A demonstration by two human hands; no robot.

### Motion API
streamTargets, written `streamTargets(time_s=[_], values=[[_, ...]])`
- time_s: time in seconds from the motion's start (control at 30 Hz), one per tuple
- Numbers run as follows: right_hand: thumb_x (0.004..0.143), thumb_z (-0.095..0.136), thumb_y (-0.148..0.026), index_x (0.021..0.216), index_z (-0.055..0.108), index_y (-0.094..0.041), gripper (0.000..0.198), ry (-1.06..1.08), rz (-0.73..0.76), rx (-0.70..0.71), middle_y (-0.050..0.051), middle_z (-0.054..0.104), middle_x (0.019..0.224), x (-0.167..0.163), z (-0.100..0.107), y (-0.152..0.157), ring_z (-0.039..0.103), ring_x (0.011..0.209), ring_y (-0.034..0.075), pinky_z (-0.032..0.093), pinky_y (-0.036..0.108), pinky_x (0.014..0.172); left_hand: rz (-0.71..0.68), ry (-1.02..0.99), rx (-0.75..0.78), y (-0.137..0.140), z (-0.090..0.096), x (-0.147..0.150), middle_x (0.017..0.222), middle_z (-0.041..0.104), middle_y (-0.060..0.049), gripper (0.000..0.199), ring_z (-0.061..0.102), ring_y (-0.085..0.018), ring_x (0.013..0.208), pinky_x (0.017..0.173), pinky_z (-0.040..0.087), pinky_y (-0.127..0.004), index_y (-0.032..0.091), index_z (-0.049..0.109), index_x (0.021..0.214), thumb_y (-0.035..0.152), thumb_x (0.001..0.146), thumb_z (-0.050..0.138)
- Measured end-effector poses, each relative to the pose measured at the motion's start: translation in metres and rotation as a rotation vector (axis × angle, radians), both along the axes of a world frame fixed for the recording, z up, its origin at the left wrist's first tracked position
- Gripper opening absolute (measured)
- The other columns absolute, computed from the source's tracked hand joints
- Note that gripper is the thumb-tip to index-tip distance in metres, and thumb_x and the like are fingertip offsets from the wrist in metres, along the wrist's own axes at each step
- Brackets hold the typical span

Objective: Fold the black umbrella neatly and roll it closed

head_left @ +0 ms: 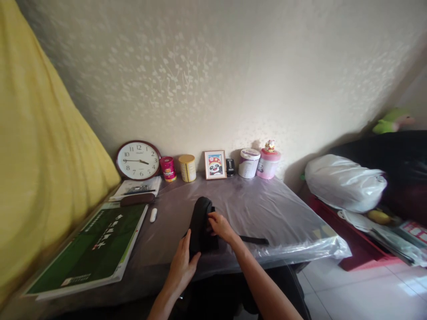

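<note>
A small black bag (200,222), long with a rounded far end, rests on the plastic-covered table in front of me. My left hand (183,258) grips its near left side, thumb along the near end and fingers along the flank. At the bag's right side, the curled fingers of my right hand (220,226) pinch its edge; the exact part between them is hidden. A black strap (255,240) reaches out on the table to the right, passing behind my right wrist.
On the left lie a green book (96,249), a brown case (137,199) and a small white object (153,215). Along the wall stand a clock (138,160), several canisters (187,169) and a framed panda picture (215,165). A white plastic bag (345,182) sits beyond the right edge.
</note>
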State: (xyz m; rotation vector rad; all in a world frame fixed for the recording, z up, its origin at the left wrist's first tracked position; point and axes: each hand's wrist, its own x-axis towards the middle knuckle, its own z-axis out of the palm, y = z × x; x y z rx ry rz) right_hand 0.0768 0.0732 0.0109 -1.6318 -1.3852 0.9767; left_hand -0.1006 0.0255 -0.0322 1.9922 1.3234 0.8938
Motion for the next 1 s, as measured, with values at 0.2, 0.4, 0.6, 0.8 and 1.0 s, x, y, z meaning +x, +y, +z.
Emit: streamTargets(time_s=[0.2, 0.4, 0.6, 0.8, 1.0], values=[[0.077, 0.045, -0.009, 0.101, 0.062, -0.019, 0.031, -0.138, -0.031, 0.249, 0.005, 0.064, 0.089, -0.016, -0.010, -0.009, 0.062, 0.077, 0.014, 0.051, 0.029, 0.074, 0.001, -0.027, -0.012, 0.007, -0.005, -0.006, 0.136, 0.038, -0.012, 0.064, 0.037, -0.025, 0.128, 0.105, 0.031, -0.048, 0.020, 0.018, 0.138, 0.032, 0.080, 0.044], [0.079, 0.040, -0.009, 0.125, 0.048, -0.020, 0.047, -0.454, 0.067, 0.455, 0.008, 0.058, 0.101, -0.030, -0.003, -0.016, 0.059, 0.082, 0.016, 0.049, 0.028, 0.077, 0.015, -0.051, 0.024, 0.012, -0.007, -0.013, 0.137, 0.036, -0.016, 0.062, 0.036, -0.028, 0.128, 0.106, 0.029, -0.050, 0.016, 0.025, 0.135, 0.037, 0.080, 0.044], [0.084, 0.039, -0.010, 0.112, 0.055, -0.023, 0.035, -0.669, 0.205, 0.517, 0.005, 0.058, 0.095, -0.032, 0.011, -0.008, 0.057, 0.078, 0.014, 0.048, 0.021, 0.071, 0.011, -0.074, 0.073, 0.014, -0.011, -0.015, 0.139, 0.032, -0.013, 0.058, 0.032, -0.026, 0.130, 0.108, 0.026, -0.050, 0.019, 0.028, 0.132, 0.039, 0.080, 0.045], [0.088, 0.039, -0.011, 0.093, 0.060, -0.023, 0.024, -0.637, 0.237, 0.556, 0.002, 0.059, 0.090, -0.033, 0.015, 0.001, 0.057, 0.078, 0.012, 0.046, 0.021, 0.072, 0.012, -0.072, 0.073, 0.017, -0.018, -0.018, 0.135, 0.042, -0.012, 0.057, 0.039, -0.026, 0.127, 0.106, 0.030, -0.050, 0.019, 0.028, 0.133, 0.039, 0.081, 0.043], [0.088, 0.046, -0.015, 0.088, 0.063, -0.023, 0.018, -0.631, 0.246, 0.601, 0.001, 0.061, 0.091, -0.047, 0.011, 0.011, 0.054, 0.087, 0.015, 0.042, 0.026, 0.082, 0.066, -0.060, 0.048, 0.018, -0.023, -0.023, 0.135, 0.044, -0.011, 0.059, 0.038, -0.028, 0.128, 0.104, 0.033, -0.049, 0.020, 0.030, 0.133, 0.041, 0.080, 0.045]])
